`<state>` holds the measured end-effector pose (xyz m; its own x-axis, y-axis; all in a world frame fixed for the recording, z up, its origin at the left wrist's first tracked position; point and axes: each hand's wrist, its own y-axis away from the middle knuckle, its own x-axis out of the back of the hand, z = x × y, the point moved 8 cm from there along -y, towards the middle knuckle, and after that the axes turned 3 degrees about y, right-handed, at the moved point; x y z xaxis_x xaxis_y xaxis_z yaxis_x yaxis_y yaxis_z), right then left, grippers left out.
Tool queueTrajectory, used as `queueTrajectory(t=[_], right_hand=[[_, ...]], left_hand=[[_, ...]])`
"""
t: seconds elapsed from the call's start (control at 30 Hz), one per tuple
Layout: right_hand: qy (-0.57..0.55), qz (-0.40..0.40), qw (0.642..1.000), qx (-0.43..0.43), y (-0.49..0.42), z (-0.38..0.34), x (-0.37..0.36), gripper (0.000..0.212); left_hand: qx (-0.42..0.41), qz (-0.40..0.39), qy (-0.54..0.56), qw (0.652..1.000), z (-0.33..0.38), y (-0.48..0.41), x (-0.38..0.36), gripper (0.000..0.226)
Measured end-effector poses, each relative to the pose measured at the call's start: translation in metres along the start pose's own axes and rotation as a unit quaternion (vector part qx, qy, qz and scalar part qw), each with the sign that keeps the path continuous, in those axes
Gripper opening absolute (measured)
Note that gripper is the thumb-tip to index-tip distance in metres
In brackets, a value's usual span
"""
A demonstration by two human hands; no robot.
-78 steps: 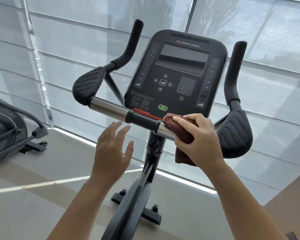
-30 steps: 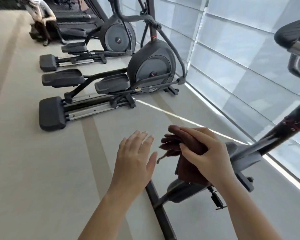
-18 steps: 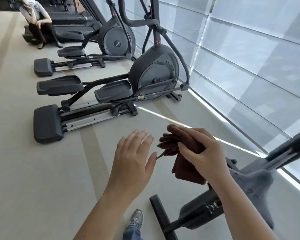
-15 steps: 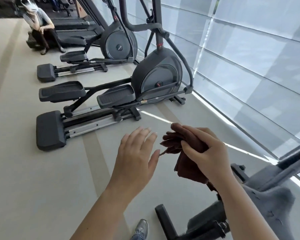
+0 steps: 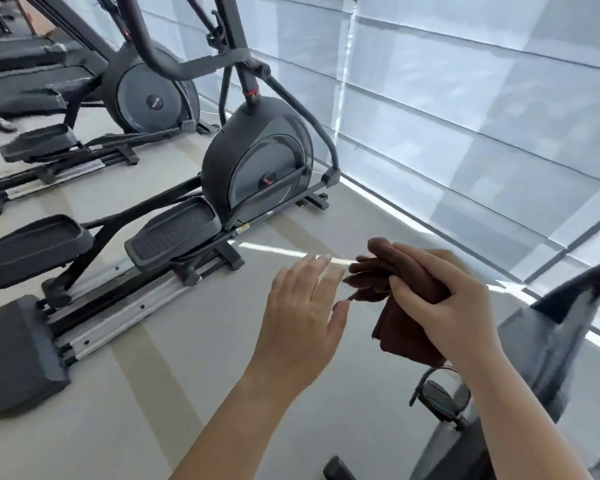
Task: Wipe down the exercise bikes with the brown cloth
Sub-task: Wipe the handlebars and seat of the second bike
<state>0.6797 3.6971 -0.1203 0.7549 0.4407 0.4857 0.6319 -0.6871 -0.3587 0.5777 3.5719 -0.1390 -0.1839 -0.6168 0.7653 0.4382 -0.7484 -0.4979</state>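
- The floor is smooth and pale grey-beige, with a slightly darker band running across it. A bright strip of light lies on it near the foot of the window wall.
- The right side of the room is a wall of window panels covered by pale translucent blinds.
- The nearer elliptical trainer stands left of centre with its dark rounded housing toward the window. Its ribbed foot plate sits above a silver rail.
- A second elliptical stands behind it, and a treadmill deck shows, blurred, at the top left.
- The exercise bike fills the lower right corner, dark and blurred, with a pedal showing below the right wrist.
- The brown cloth is bunched up in the air over the floor, between the bike and the nearer elliptical, and touches no machine.
- The right hand grips the cloth, with its fingers curled over the top, and folds hang below the palm.
- The left hand holds nothing, its fingers straight and a little spread, just beside the cloth. I cannot tell whether its thumb tip touches a loose corner.
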Motion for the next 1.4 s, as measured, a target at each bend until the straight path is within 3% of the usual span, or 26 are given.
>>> queueTrajectory(t=[0.37,0.7,1.0,1.4], right_hand=[[0.071,0.177,0.978,-0.082,-0.108,0.007,-0.021,0.040],[0.136,0.318,0.929,-0.133,-0.142,0.010,0.016,0.041],[0.205,0.390,0.891,-0.105,-0.184,0.038,0.111,0.041],[0.301,0.448,0.841,-0.048,-0.230,0.079,0.281,0.037]], left_hand=[[-0.156,-0.056,0.123,0.979,-0.073,-0.160,-0.045,0.036],[-0.277,-0.070,0.222,0.932,-0.044,-0.263,-0.078,0.034],[-0.369,-0.064,0.259,0.890,0.036,-0.347,-0.131,0.041],[-0.445,-0.053,0.280,0.849,0.212,-0.451,-0.218,0.038]])
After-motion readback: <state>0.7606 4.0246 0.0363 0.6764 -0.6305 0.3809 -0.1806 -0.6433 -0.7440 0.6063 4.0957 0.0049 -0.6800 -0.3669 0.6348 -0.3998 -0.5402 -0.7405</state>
